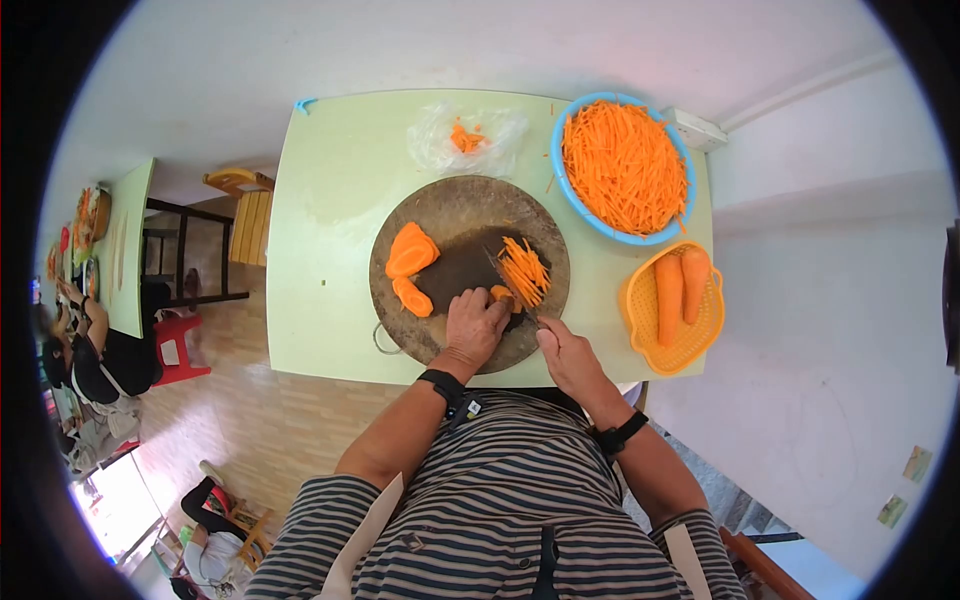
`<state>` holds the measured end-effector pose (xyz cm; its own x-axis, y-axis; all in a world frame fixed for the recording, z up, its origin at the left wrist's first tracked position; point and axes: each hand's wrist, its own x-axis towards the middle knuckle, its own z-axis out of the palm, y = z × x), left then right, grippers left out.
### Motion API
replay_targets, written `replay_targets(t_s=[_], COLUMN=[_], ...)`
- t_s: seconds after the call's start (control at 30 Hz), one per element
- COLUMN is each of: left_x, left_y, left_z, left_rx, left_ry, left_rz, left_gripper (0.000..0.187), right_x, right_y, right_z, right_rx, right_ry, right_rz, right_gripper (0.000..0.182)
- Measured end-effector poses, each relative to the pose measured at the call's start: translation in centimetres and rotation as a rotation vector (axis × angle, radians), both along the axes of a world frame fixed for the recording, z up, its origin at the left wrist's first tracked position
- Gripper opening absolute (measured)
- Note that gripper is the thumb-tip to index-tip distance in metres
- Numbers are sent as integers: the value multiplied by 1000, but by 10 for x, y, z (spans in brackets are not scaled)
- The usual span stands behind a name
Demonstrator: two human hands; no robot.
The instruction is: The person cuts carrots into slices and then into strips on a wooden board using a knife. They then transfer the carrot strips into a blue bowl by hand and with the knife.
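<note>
A round wooden chopping board (465, 195) lies on the pale green table. My right hand (572, 362) is closed around the handle of a knife (512, 280), whose blade slants up and left over the board. Curled fingers of my left hand (474, 328) press on a small stack of carrot slices (502, 294) beside the blade. Right of the blade is a heap of carrot shreds (525, 270). Larger carrot slices (411, 252) lie overlapped on the board's left side.
A blue basin (556, 170) full of carrot shreds stands at the back right. Below it, a yellow basket (640, 345) holds two whole carrots (668, 300). A plastic bag (505, 135) with carrot scraps lies behind the board. Other people sit at far left; a wooden chair (250, 228) stands left.
</note>
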<state>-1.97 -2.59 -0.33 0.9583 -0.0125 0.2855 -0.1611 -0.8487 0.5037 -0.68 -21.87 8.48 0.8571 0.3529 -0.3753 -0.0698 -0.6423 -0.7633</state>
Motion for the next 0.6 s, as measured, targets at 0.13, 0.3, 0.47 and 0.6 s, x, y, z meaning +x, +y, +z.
replay_targets(t_s=[0.13, 0.3, 0.47, 0.6], left_x=[-2, -2, -1, 1], left_y=[2, 4, 4, 1], left_z=[-2, 2, 2, 0], left_rx=[-8, -3, 3, -17], left_ry=[4, 46, 56, 21], left_rz=[-9, -13, -25, -5], left_gripper=[11, 13, 14, 14], right_x=[-11, -20, -9, 3], right_y=[-8, -10, 2, 13], right_z=[10, 16, 6, 0], right_rx=[-80, -81, -132, -37], right_ry=[44, 65, 36, 8], right_rz=[53, 64, 81, 15], right_gripper=[40, 40, 40, 39])
